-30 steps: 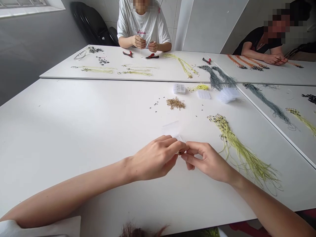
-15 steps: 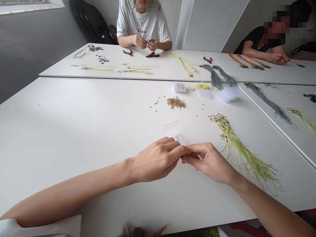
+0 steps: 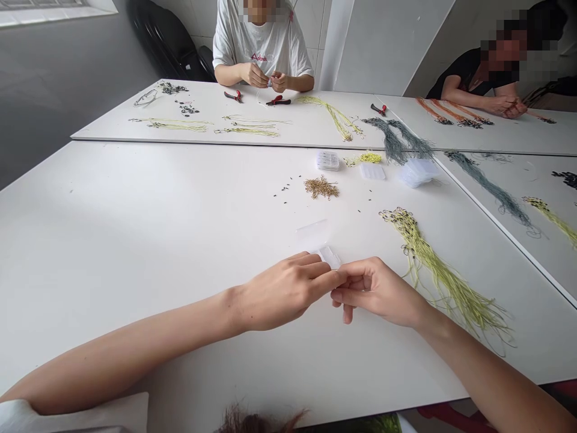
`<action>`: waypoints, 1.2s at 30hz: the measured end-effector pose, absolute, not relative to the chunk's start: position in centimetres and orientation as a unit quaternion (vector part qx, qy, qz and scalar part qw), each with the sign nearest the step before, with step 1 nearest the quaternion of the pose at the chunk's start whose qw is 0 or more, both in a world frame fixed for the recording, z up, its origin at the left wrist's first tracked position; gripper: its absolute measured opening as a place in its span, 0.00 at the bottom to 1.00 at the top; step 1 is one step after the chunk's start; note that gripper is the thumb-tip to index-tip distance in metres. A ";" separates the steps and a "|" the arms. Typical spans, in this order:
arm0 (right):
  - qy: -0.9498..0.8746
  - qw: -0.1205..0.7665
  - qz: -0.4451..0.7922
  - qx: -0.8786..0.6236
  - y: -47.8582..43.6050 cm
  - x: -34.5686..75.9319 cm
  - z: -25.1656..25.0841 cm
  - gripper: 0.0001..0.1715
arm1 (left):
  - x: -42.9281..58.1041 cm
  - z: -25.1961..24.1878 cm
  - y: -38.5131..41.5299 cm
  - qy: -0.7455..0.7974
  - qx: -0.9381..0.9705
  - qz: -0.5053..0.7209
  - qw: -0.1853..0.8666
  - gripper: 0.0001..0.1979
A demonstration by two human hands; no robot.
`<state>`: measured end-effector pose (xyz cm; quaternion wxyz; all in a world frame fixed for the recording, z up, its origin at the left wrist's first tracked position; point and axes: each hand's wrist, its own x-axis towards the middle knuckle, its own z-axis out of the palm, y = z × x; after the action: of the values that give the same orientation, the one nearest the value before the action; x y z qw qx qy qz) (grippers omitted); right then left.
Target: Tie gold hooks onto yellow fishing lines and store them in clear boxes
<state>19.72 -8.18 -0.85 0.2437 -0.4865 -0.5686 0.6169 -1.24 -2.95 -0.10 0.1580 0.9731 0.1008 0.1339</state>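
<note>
Your left hand (image 3: pixel 282 293) and right hand (image 3: pixel 377 291) meet above the tabletop (image 3: pixel 135 240), with the fingers of both pressed together at the tips. Your right thumb and forefinger close against your left fingertips, and one right finger curls down below them. I cannot tell whether you are pinching anything there: your fingers cover the spot, and anything as fine as a line would be too small to make out.

A small clear plastic box (image 3: pixel 329 257) lies just past your left fingers, its near end hidden behind them. Just beyond it, a flat clear plastic piece (image 3: pixel 312 228) nearly vanishes against the white surface.

To your right lies a bundle of yellow-green lines (image 3: pixel 444 273), with dark hooks tangled at its far end. Farther ahead are a heap of brass-coloured hooks (image 3: pixel 321 187) and scattered black bits (image 3: pixel 285 189), too small to identify.

Across the far table, a co-worker in a white T-shirt (image 3: pixel 256 42) works with both hands close together, near red-handled pliers (image 3: pixel 278 101).

At the bottom edge, a dark tuft (image 3: pixel 256 421) and a white cloth (image 3: pixel 72 413) are cut off by the frame, so I cannot tell what they are.
</note>
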 end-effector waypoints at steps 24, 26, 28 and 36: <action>-0.595 0.303 0.472 -0.575 -7.2 18.5 -3.6 0.07 | -1.6 -1.3 -1.2 0.220 0.974 0.054 -0.027 0.16; -0.591 0.322 0.464 -0.576 -6.9 18.3 -3.8 0.07 | -1.7 -1.1 -0.8 0.240 0.968 0.058 -0.046 0.15; -0.585 0.343 0.458 -0.575 -6.5 18.1 -4.1 0.08 | -2.0 -0.9 -0.2 0.261 0.961 0.075 -0.049 0.14; -0.570 0.408 0.423 -0.575 -5.1 19.1 -4.1 0.10 | -3.3 1.6 1.3 0.331 0.931 0.155 -0.026 0.14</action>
<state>19.15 -5.14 -4.15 0.4077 -0.5749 -0.5697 0.4228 -3.26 1.34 1.63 -0.0262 0.9306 0.3308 0.1545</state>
